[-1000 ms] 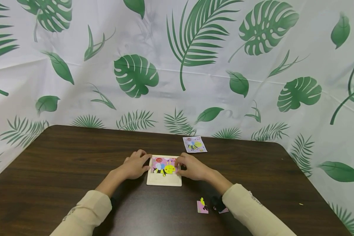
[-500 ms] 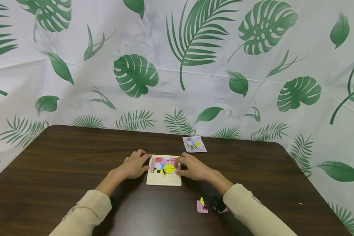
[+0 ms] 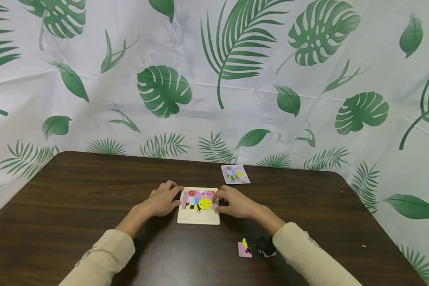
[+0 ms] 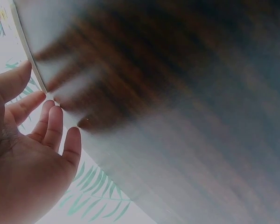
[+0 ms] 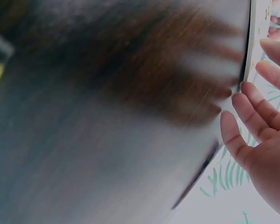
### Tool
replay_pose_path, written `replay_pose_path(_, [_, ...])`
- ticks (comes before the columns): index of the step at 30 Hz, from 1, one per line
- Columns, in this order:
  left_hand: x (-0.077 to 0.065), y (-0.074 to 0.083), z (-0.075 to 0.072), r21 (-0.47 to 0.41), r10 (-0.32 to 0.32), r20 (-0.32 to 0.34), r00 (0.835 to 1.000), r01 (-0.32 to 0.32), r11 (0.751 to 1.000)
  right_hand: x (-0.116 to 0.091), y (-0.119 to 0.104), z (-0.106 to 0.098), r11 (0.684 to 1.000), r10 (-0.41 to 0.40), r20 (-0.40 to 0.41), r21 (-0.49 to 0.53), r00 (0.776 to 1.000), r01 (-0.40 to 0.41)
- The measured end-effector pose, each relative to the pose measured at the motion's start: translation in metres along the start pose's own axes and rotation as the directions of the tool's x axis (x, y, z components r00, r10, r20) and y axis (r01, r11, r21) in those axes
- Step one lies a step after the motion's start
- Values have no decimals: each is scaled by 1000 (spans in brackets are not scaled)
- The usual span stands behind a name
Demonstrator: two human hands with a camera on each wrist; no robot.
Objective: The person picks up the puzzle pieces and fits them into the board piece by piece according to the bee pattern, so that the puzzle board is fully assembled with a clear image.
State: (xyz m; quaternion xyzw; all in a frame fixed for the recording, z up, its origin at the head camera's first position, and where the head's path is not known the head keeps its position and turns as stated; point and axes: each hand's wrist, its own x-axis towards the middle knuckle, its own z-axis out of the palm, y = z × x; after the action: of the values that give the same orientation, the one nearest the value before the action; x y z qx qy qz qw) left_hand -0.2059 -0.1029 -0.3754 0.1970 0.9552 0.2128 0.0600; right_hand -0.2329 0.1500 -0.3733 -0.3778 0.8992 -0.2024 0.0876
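A pale wooden puzzle board lies flat on the table, its bare lower part showing. Bee puzzle pieces in pink, yellow, blue and black fill its upper part. My left hand touches the board's left edge with thumb and index finger, the other fingers loosely bent beside it. Over the right side of the pieces, my right hand rests its fingertips, with the thumb lower at the right edge. In the right wrist view its fingers look relaxed along the board; the upper right pieces are partly hidden.
A loose pink puzzle piece with a yellow part lies in front, right of the board. Another pink piece is partly covered by a black wrist device. The bee picture card lies at the table's back edge.
My right hand and forearm have shifted slightly to the right, the fingers staying at the board's right side. The left hand, board and loose pieces hold their places.
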Motion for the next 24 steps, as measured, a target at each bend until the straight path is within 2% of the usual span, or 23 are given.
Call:
replay_pose_path(10, [0,0,0,3,-6,3,1000,6,1000,-13,0,-6,1000,-18,-9,-17,1000,18])
replay_pose_path(24, [2,-1,1,17,0,1,1000,0,1000,-52,3,-13,1000,15,47,15,999,-16])
